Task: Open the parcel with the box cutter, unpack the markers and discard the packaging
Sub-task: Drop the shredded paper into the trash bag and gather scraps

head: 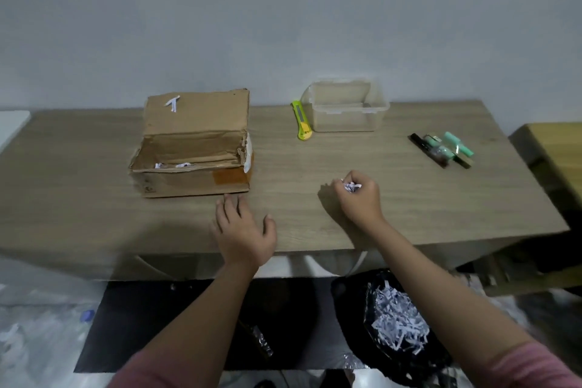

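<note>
**Shreds in the bag, parcel open on the table**

Shredded paper [397, 318], white and crinkled, fills a glossy black bag [352, 302] on the floor below the table's front edge, under the right forearm. Pink sleeves show at the bottom of the view.

Above it, the right hand [359, 198] rests on the wood-grain table [409, 198] with its fingers curled round a small wad [351, 187] of the same white shreds. The left hand [242, 230] lies flat and relaxed on the table, fingers spread and holding nothing, fingertips just at the front wall of the parcel [192, 154].

That parcel is a worn, creased brown cardboard box, oblong, its lid flap standing up at the back. A few white strips lie at its bottom, and one clings to the inner face of the flap. Pale tape hangs at its torn right end.

Further back and to the right, the cutter [301, 120], slim lime-yellow plastic, lies just left of a clear rectangular plastic tub [348, 105]. Well to the right, the markers [442, 149] lie in a small bunch, mint-green caps and dark barrels, partly in shiny wrap.
</note>
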